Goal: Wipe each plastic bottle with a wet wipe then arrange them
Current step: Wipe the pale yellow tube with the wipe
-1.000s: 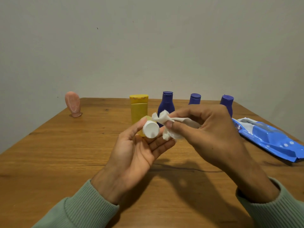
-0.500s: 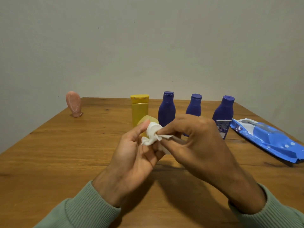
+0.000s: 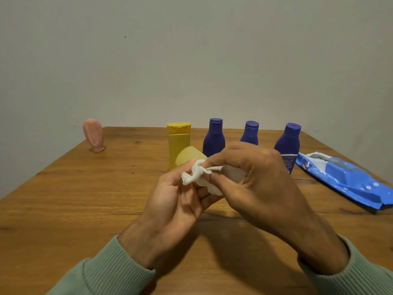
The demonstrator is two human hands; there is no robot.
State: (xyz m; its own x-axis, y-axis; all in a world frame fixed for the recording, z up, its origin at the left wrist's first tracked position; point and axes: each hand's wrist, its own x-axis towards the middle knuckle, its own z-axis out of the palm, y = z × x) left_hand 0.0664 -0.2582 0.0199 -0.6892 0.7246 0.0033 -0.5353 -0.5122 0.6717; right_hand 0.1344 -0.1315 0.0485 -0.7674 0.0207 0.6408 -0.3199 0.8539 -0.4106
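A wooden surface [image 3: 63, 199] with streaky grain and a few dark knots runs back to a plain, pale wall [image 3: 191, 60]. Your left hand [image 3: 170, 209] curls around a small pale-yellow bottle [image 3: 189, 156], held above the middle of the surface. Only its rounded, translucent end shows above your fingers. Your right hand [image 3: 255, 184] pinches a crumpled white wet wipe [image 3: 196, 175] against the bottle's near end, which the wipe and your fingers cover.

Behind your hands stand a flat-sided tall yellow bottle [image 3: 178, 139] with a flip cap and three round-shouldered dark blue bottles [image 3: 214, 139] in a row. Your right hand hides the lower half of the middle one, and the label on the rightmost is too small to read. A soft pink tube [image 3: 93, 135] stands on its cap, well apart at the far left. A glossy blue wipe pack [image 3: 348, 182] lies flat at the right, its corner cut off by the edge. Ribbed green sleeves [image 3: 106, 275] cover your wrists.
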